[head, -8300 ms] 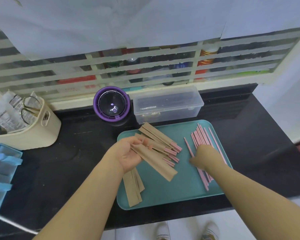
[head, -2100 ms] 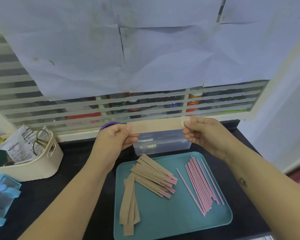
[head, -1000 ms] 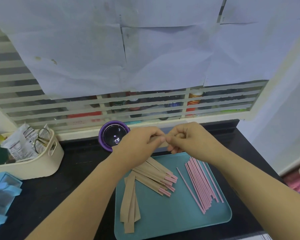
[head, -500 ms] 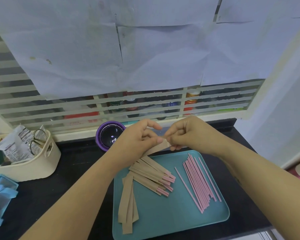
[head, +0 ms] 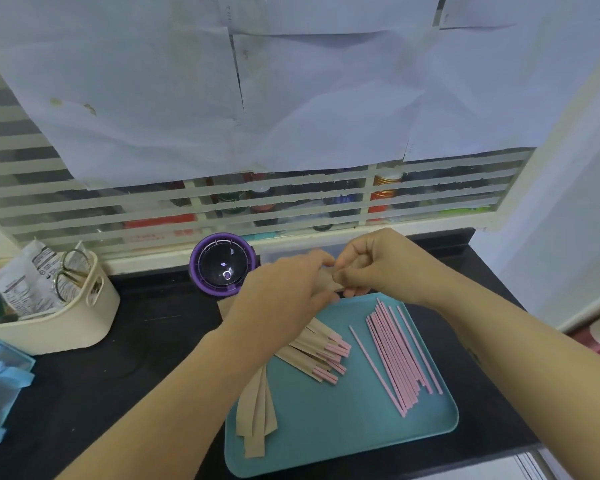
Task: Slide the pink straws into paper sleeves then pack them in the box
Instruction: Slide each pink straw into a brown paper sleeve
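Drawn together from a wide stretch, left hand (head: 284, 299) and right hand (head: 385, 268) pinch one paper sleeve (head: 328, 284), whose mouth could crumple under fumbling.

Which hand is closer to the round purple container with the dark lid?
Left. The left hand is just right of the round purple container; the right hand is farther right, beyond it.

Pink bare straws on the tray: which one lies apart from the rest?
The single straw left of the bunch, splayed away from it, nearest the sleeved straws.
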The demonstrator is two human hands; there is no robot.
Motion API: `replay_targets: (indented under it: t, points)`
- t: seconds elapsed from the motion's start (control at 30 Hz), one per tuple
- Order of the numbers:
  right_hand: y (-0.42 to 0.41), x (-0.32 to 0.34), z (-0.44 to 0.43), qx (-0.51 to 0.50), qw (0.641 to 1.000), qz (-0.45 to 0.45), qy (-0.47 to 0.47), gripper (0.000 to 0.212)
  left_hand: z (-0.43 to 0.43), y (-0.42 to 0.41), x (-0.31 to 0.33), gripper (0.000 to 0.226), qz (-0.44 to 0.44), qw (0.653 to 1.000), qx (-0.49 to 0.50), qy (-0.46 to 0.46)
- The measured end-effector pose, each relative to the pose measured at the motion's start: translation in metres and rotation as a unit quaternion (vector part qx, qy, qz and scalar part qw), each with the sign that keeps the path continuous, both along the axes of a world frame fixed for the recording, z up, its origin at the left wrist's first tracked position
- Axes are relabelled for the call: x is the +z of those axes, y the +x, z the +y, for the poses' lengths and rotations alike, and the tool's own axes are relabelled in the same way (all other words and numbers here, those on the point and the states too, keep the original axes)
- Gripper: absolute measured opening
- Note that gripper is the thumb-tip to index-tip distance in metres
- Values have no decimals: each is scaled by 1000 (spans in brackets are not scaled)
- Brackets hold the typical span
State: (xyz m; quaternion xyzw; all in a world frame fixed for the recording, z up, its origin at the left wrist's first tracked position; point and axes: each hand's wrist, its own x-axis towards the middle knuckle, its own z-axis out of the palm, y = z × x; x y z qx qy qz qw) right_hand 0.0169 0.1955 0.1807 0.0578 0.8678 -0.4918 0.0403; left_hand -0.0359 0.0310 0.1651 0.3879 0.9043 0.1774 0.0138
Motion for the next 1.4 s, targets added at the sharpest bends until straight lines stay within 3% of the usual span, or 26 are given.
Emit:
replay_targets:
  t: [0.17, 0.23, 0.3, 0.4, 0.53, 0.7, 0.83, 0.97, 1.0, 1.07, 1.1, 1.27, 1.4]
  points:
    - [3, -33, 12, -28, 998, -28, -47, 8, -7, -8, -16, 7, -198, 974, 42, 101]
    - [4, -62, 22, -56, 996, -69, 3, 9, -13, -8, -22, 5, -243, 960, 55, 125]
    - [7, -102, 31, -69, 980, -143, 117, 12, -19, -7, -28, 4, -279, 945, 75, 153]
    - [18, -162, 28, -52, 939, -230, 249, 25, -24, -8, -35, 5, -300, 933, 101, 173]
    - [24, -200, 15, -46, 902, -244, 353, 22, -29, -10, -44, 5, -311, 930, 114, 161]
    - [19, -213, 11, -35, 894, -242, 375, 26, -35, -8, -52, 3, -327, 920, 128, 173]
    - [17, -205, 9, -64, 927, -230, 289, 31, -38, -8, -56, 4, -334, 915, 139, 179]
    - [5, -151, 12, -199, 972, -123, 25, 25, -40, -8, -58, 11, -383, 885, 163, 208]
    - [2, -130, 14, -238, 962, -89, -104, 26, -40, -9, -57, 13, -404, 871, 172, 221]
    - [-1, -87, 13, -256, 882, -26, -395, 26, -39, -9, -57, 14, -434, 847, 190, 241]
    - [-1, -70, 13, -245, 849, 5, -468, 25, -38, -10, -56, 14, -443, 839, 195, 249]
    - [-2, -20, 5, -184, 891, 69, -410, 20, -29, -11, -47, 15, -455, 827, 196, 266]
    - [1, -7, -4, -191, 927, 134, -294, 22, -18, -11, -36, 17, -449, 836, 180, 260]
